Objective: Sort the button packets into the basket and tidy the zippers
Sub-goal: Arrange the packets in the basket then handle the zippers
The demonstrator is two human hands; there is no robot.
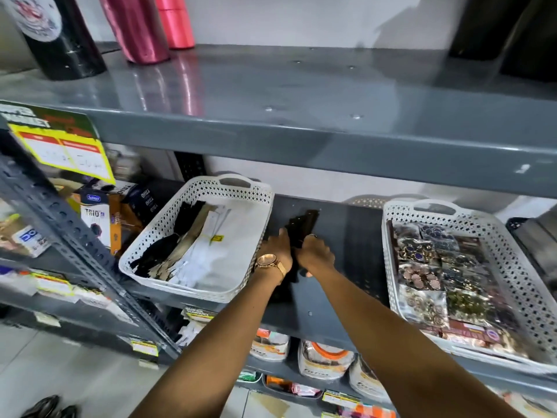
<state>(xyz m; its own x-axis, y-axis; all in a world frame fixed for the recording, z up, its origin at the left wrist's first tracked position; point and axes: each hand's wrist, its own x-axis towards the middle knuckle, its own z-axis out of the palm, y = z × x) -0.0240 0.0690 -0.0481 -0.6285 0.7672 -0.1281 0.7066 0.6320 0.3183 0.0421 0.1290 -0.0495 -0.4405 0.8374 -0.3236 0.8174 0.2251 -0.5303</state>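
Zipper step in hand, judging by layout. Button packets already fill the right basket, nothing loose that I can see, so that half looks done.

Landmark = the black zipper bundle, lying on the grey shelf, in the gap between the two baskets.

- Left hand (watch on the wrist) is on the bundle's left edge, fingers together and pressed on it.
- Right hand is on its right edge, fingers curled over it, thumb tip showing lower down. Both hands look clamped on the bundle, squaring it up; how firm the grip is I can't tell, there's motion blur.
- Left of the bundle, touching distance: zipper basket, holding black, tan and white zippers in rough rows, right part of its floor bare.
- Right of the bundle, well apart: the button basket.

Next move, my guess: lift the bundle as one stack, carry it left over the basket rim, lay it in line with the rows. Needs an even two-hand grip so the stack doesn't fan out.
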